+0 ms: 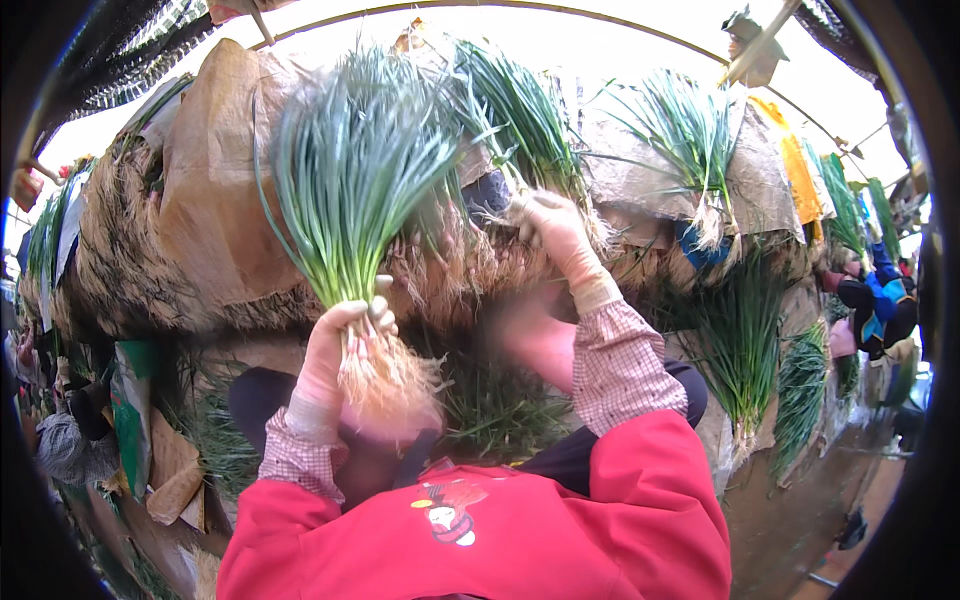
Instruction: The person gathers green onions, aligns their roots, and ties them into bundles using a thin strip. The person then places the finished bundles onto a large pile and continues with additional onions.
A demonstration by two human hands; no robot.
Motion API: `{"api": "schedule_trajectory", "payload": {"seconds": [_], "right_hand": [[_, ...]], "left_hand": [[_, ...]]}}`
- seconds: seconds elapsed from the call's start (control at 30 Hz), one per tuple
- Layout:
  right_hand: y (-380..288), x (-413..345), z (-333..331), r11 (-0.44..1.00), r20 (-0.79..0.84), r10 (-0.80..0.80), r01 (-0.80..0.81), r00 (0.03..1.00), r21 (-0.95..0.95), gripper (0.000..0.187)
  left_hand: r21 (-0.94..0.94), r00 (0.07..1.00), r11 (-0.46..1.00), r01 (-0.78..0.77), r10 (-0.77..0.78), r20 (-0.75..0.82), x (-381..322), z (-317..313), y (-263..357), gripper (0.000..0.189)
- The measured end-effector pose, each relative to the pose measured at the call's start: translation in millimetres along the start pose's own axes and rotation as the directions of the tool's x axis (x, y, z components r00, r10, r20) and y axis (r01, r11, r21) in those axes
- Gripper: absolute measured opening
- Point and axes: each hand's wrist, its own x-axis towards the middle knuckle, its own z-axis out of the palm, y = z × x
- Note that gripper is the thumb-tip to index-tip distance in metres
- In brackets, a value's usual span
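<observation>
My left hand (pixel 349 330), in a thin pale glove, grips a thick bunch of scallions (pixel 337 202) just above its roots. The long green leaves fan upward, and pale bulbs with stringy roots (pixel 390 375) hang below the fist. My right hand (pixel 555 225), gloved too, is raised at the front of the heap. Its fingers close around the lower stem of a scallion (pixel 511 174), whose leaves point up and left. Just behind it, another bunch of scallions (pixel 521 112) lies on the heap with its roots toward me.
A long heap of rooted scallions (pixel 450 262) runs across in front, partly covered by brown sheets (pixel 225 180). A separate bunch (pixel 690 142) lies on the right sheet. More bunches (pixel 739 352) rest lower right. Loose leaves (pixel 510 412) lie between my knees. Another person (pixel 881 300) is at far right.
</observation>
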Motion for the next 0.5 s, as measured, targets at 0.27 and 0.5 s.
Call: {"api": "schedule_trajectory", "payload": {"seconds": [0.27,0.5], "right_hand": [[-76,-112,94,0.764,0.466,-0.149,0.401,0.872,-0.506,0.017],[-32,-84,102,0.887,0.337,0.412,-0.457,0.847,0.064,0.039]], "left_hand": [[-0.084,0.952,0.949,0.304,-0.306,-0.009,24,4,-26,0.036],[-0.01,0.941,0.949,0.316,-0.315,-0.126,22,-6,-28,0.037]]}}
